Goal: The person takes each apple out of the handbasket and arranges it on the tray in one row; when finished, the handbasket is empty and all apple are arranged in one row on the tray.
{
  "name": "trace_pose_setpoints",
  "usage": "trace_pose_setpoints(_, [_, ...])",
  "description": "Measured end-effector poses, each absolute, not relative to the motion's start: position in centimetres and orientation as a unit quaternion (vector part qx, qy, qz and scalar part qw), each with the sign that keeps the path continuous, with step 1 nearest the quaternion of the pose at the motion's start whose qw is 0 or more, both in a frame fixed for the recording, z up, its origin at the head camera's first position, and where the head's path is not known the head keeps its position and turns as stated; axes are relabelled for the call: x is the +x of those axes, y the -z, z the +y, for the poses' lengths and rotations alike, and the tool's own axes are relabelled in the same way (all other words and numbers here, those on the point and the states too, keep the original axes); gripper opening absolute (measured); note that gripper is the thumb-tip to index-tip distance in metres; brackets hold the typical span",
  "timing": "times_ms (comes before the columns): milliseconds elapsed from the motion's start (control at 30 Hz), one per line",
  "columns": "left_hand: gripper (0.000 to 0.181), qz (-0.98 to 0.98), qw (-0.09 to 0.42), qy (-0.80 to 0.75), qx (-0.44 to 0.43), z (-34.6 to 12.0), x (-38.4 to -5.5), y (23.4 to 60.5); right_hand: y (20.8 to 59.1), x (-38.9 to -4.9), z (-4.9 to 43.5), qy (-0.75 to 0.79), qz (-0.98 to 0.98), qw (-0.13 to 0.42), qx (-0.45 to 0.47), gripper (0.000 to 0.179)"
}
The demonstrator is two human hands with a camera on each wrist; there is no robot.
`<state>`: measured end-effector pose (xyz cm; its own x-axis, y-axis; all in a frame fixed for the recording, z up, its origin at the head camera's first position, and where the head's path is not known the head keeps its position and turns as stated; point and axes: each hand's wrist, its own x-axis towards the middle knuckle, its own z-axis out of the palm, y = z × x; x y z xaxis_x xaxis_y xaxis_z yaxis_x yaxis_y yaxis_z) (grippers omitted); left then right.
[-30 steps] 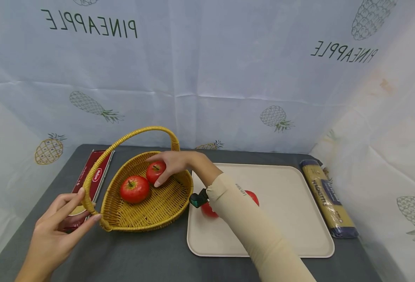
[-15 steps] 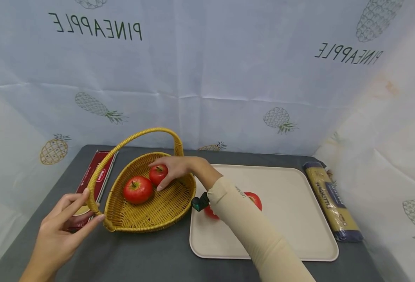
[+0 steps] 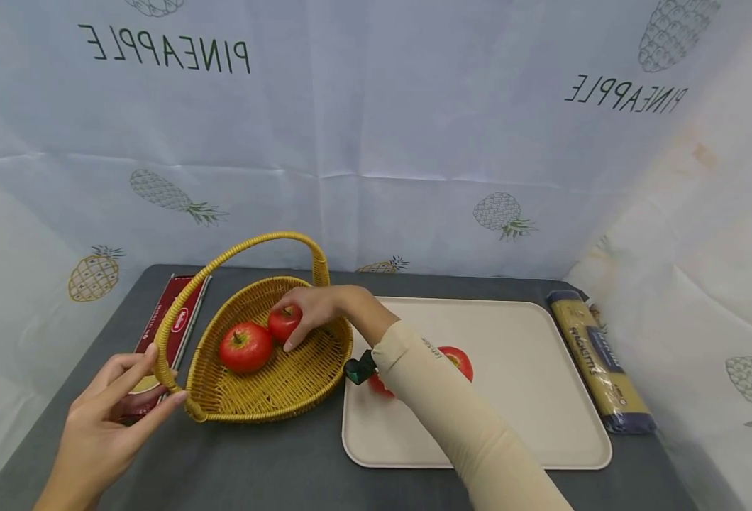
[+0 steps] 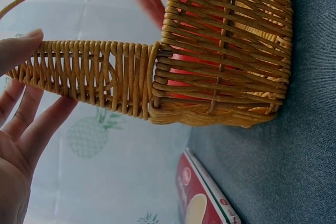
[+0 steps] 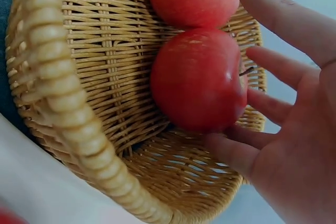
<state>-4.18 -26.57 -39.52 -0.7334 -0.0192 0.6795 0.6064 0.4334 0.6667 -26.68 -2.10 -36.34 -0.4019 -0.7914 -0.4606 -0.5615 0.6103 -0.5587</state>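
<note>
A yellow wicker basket (image 3: 286, 387) with a tall arched handle (image 3: 232, 253) stands at the left of the table. My left hand (image 3: 101, 422) pinches the handle's near end, thumb on one side and fingers on the other. Inside the basket, my right hand (image 3: 321, 306) holds a red apple (image 5: 199, 80), thumb toward me and fingers on its far side. That apple sits against a larger red apple (image 3: 245, 348). From the left wrist view, red shows through the basket's weave (image 4: 220, 35).
Right of the basket lies a beige tray (image 3: 516, 397) bearing red fruit (image 3: 457, 360), partly hidden by my right forearm. A spaghetti packet (image 3: 596, 362) lies along the tray's right side. Behind the handle, at left, is a dark red box (image 3: 174, 312). A pineapple-print cloth hangs behind.
The held apple has settled slightly lower toward the larger apple, and my right hand has come down with it. My left hand stays at the handle. The head view shifts a little.
</note>
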Motion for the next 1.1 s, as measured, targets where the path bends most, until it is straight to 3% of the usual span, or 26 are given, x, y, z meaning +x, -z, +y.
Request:
trace_pose_setpoints(367, [0.067, -0.793, 0.299, 0.502, -0.171, -26.54, -3.89, 39.37, 36.12, -25.97, -2.37, 0.124, 0.810, 0.370, -0.438, 0.077])
trace_pose_setpoints(967, [0.076, -0.811, 0.291, 0.482, -0.158, -26.53, -3.78, 39.25, 36.71, -25.70, -1.77, 0.168, 0.788, 0.457, -0.378, 0.070])
trace_pose_setpoints(1100, [0.068, -0.788, 0.298, 0.507, -0.184, -26.63, -4.02, 39.48, 36.73, -25.66, -1.71, 0.166, 0.783, 0.465, -0.377, 0.064])
